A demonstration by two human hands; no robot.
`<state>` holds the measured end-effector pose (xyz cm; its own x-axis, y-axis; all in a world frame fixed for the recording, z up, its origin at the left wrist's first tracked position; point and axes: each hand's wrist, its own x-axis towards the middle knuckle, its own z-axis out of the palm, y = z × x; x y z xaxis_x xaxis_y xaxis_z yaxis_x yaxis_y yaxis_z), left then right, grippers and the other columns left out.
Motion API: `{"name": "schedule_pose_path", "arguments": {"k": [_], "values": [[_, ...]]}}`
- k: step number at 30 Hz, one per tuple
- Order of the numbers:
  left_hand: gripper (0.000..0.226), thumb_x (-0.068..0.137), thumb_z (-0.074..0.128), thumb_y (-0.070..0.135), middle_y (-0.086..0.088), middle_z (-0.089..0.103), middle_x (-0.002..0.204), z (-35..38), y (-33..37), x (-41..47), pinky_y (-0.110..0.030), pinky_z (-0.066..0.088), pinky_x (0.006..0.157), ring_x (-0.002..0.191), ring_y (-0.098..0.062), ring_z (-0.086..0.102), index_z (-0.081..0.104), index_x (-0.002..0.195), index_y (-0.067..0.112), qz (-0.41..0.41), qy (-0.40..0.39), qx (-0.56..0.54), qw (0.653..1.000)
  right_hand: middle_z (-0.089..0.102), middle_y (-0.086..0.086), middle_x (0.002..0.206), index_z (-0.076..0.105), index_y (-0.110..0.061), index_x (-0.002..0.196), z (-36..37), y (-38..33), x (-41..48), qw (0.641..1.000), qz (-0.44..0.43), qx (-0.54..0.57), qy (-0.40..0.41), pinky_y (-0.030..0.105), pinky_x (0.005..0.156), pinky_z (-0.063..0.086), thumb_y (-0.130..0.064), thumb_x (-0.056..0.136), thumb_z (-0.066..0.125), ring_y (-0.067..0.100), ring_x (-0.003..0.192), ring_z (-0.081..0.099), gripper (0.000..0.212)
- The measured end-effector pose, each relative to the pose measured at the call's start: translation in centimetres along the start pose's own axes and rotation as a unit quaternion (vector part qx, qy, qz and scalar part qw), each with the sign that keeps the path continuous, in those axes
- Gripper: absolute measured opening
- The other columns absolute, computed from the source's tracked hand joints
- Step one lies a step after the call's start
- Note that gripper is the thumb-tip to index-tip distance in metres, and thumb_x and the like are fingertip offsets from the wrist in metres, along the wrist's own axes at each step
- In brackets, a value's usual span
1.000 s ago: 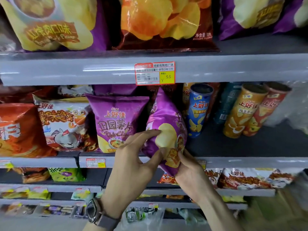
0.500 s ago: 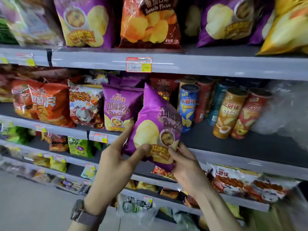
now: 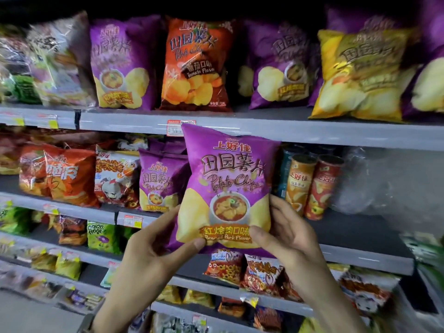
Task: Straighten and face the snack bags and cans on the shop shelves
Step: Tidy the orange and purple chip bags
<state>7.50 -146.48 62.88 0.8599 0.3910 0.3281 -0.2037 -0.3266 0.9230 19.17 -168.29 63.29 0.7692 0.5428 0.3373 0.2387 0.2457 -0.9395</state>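
I hold a purple potato chip bag upright in front of the shelves, its printed front facing me. My left hand pinches its lower left corner, thumb on the front. My right hand grips the lower right corner the same way. Behind it on the middle shelf stands a matching smaller purple bag. To the right stand an orange can, a red can and a blue can, all leaning slightly.
The top shelf carries purple, orange and yellow chip bags. Orange bags and a white cartoon bag fill the middle shelf's left. Clear plastic wrap lies at its right. Lower shelves hold small snack packs.
The purple bag has been lifted off the middle shelf, raised and turned from tilted sideways to upright and front-facing. Both hands rose with it; the view shifted up and back.
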Motion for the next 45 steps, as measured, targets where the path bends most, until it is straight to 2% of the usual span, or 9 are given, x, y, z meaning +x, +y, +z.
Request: {"name": "schedule_pose_path", "arguments": {"k": [10, 15, 18, 21, 23, 29, 36, 42, 45], "values": [[0.056, 0.083, 0.083, 0.027, 0.012, 0.075, 0.123, 0.9, 5.4, 7.1, -0.025, 0.055, 0.099, 0.117, -0.007, 0.07, 0.067, 0.136, 0.023, 0.15, 0.007, 0.044, 0.988, 0.071, -0.004, 0.131, 0.056, -0.017, 0.14, -1.8, -6.1, 5.2, 0.986, -0.137, -0.075, 0.054, 0.019, 0.096, 0.053, -0.004, 0.089, 0.072, 0.012, 0.124, 0.066, 0.055], [0.04, 0.085, 0.083, 0.038, 0.019, 0.075, 0.111, 2.0, 8.6, 11.8, -0.014, 0.05, 0.088, 0.106, 0.003, 0.068, 0.072, 0.123, 0.035, 0.22, 0.026, 0.116, 0.968, 0.073, -0.014, 0.128, 0.057, -0.021, 0.141, -2.7, -8.7, 8.5, 0.972, -0.171, -0.103, 0.125, 0.013, 0.093, 0.051, -0.005, 0.095, 0.069, 0.002, 0.121, 0.066, 0.05], [0.039, 0.088, 0.083, 0.034, 0.025, 0.076, 0.104, 2.5, 10.3, 14.9, -0.017, 0.053, 0.085, 0.097, 0.006, 0.07, 0.071, 0.125, 0.036, 0.227, -0.003, 0.132, 0.965, 0.072, -0.02, 0.123, 0.056, -0.026, 0.141, -3.7, -10.4, 10.7, 0.962, -0.175, -0.139, 0.155, 0.009, 0.089, 0.05, -0.011, 0.095, 0.072, -0.007, 0.118, 0.064, 0.051], [0.049, 0.088, 0.082, 0.038, 0.026, 0.076, 0.106, 2.9, 11.6, 18.4, -0.014, 0.052, 0.086, 0.099, 0.009, 0.068, 0.066, 0.135, 0.033, 0.24, -0.015, 0.149, 0.959, 0.066, -0.022, 0.127, 0.054, -0.026, 0.145, -4.9, -12.2, 13.6, 0.954, -0.164, -0.192, 0.164, 0.006, 0.087, 0.05, -0.014, 0.096, 0.072, -0.013, 0.116, 0.061, 0.054], [0.063, 0.088, 0.081, 0.04, 0.02, 0.075, 0.113, 3.3, 12.2, 20.7, -0.024, 0.055, 0.09, 0.103, 0.002, 0.069, 0.057, 0.145, 0.032, 0.253, -0.015, 0.163, 0.953, 0.062, -0.026, 0.127, 0.053, -0.027, 0.145, -5.5, -13.2, 15.4, 0.941, -0.166, -0.238, 0.173, 0.005, 0.088, 0.047, -0.014, 0.096, 0.073, -0.016, 0.114, 0.059, 0.055], [0.081, 0.09, 0.079, 0.033, 0.002, 0.074, 0.103, 5.0, 12.9, 25.0, -0.039, 0.055, 0.076, 0.093, -0.024, 0.071, 0.033, 0.156, 0.022, 0.259, -0.017, 0.22, 0.94, 0.06, -0.021, 0.123, 0.051, -0.024, 0.146, -6.3, -13.9, 19.8, 0.908, -0.15, -0.321, 0.222, 0.025, 0.106, 0.046, -0.012, 0.093, 0.077, 0.001, 0.121, 0.058, 0.061], [0.069, 0.097, 0.071, 0.037, 0.0, 0.073, 0.099, 5.2, 11.6, 25.8, -0.033, 0.047, 0.07, 0.086, -0.022, 0.068, 0.033, 0.153, 0.022, 0.264, -0.031, 0.217, 0.939, 0.064, -0.007, 0.136, 0.049, -0.023, 0.149, -6.7, -12.4, 20.0, 0.879, -0.111, -0.396, 0.242, 0.041, 0.106, 0.053, -0.023, 0.092, 0.078, 0.011, 0.12, 0.063, 0.064], [0.071, 0.099, 0.069, 0.037, 0.008, 0.07, 0.105, 5.0, 11.2, 26.0, -0.03, 0.05, 0.075, 0.089, -0.017, 0.07, 0.028, 0.157, 0.025, 0.252, -0.062, 0.203, 0.944, 0.06, -0.02, 0.121, 0.048, -0.027, 0.151, -6.8, -12.6, 18.9, 0.876, -0.095, -0.416, 0.224, 0.011, 0.084, 0.048, -0.026, 0.095, 0.075, -0.009, 0.098, 0.06, 0.062], [0.077, 0.099, 0.068, 0.036, 0.002, 0.073, 0.098, 5.1, 10.7, 26.0, -0.032, 0.049, 0.071, 0.082, -0.017, 0.069, 0.024, 0.161, 0.024, 0.256, -0.061, 0.211, 0.941, 0.063, -0.021, 0.118, 0.052, -0.028, 0.148, -6.4, -12.2, 18.2, 0.873, -0.097, -0.419, 0.232, 0.019, 0.094, 0.055, -0.031, 0.095, 0.074, -0.008, 0.102, 0.063, 0.057]]}}
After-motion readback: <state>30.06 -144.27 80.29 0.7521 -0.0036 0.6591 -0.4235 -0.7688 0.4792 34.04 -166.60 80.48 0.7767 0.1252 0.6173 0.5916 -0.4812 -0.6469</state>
